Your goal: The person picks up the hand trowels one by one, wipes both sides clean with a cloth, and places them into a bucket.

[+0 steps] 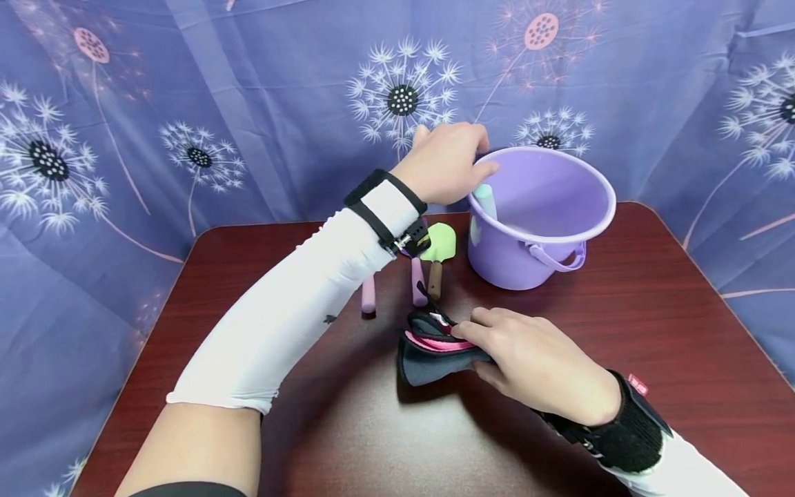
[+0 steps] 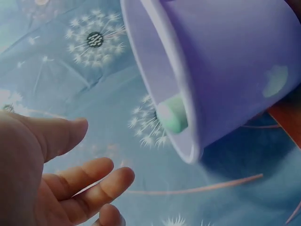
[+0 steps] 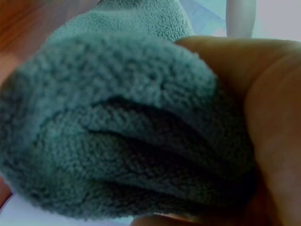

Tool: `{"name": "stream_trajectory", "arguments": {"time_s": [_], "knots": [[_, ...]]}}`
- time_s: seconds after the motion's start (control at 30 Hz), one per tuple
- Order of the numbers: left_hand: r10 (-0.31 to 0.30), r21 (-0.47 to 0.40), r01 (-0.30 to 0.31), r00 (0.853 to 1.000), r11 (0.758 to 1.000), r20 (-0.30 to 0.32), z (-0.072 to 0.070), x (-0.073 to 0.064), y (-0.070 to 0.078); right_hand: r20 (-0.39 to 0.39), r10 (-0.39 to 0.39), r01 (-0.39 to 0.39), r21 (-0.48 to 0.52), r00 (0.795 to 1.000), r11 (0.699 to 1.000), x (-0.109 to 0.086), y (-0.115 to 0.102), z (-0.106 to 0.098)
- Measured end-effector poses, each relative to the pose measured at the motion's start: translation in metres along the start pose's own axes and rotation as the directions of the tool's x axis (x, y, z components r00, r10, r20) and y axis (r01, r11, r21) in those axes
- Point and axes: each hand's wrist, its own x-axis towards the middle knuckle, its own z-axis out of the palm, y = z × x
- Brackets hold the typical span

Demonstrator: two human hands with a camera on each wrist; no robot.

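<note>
A folded dark-grey fabric piece with a bright pink lining [image 1: 435, 369] is sitting at lower centre of the frame, its thin black cord [image 1: 428, 295] trailing upward. The right hand [image 1: 528, 359] is gripping its right-hand edge, thumb and fingers closing round the cloth, which is showing a fleecy texture in the right wrist view.

The left hand [image 1: 444, 162], at upper centre, is hovering just beside the rim of a lavender plastic bucket [image 1: 515, 259]; its fingers are lying loosely parted, thumb standing away, and it is holding nothing. A mint-green rounded handle [image 1: 486, 200] is leaning inside the bucket's near-left rim.

The step in hand is seemingly one of steadying the cloth with the right hand while the left is working at the bucket. The next move is probably calling for the left fingers to be staying clear of the rim and that handle.

Left of the bucket, a lime-green trowel with a brown handle [image 1: 439, 241] and two pink-handled tools [image 1: 419, 283] are lying on the glossy red-brown table [image 1: 652, 310], partly hidden by the left arm.
</note>
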Motion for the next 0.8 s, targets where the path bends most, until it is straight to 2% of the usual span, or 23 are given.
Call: {"name": "stream_trajectory", "arguments": {"time_s": [0.23,0.37,0.67,0.8], "knots": [[-0.061,-0.084,0.054,0.995,0.995,-0.081,-0.005,-0.029,-0.022,-0.012,-0.004,0.004,-0.004,1.0,1.0,0.001,0.001,-0.001],[-0.092,-0.123,0.081,0.992,0.989,-0.091,0.0,-0.047,-0.039,-0.021,0.001,-0.001,-0.002,1.0,1.0,0.002,0.003,-0.002],[-0.146,-0.189,0.116,0.977,0.975,-0.153,0.028,-0.088,-0.072,-0.037,-0.002,0.002,-0.006,0.999,1.0,0.005,0.006,-0.005],[-0.194,-0.21,0.162,0.97,0.964,-0.145,0.046,-0.102,-0.086,-0.037,0.006,-0.006,-0.001,0.999,1.0,0.007,0.007,-0.006]]}}
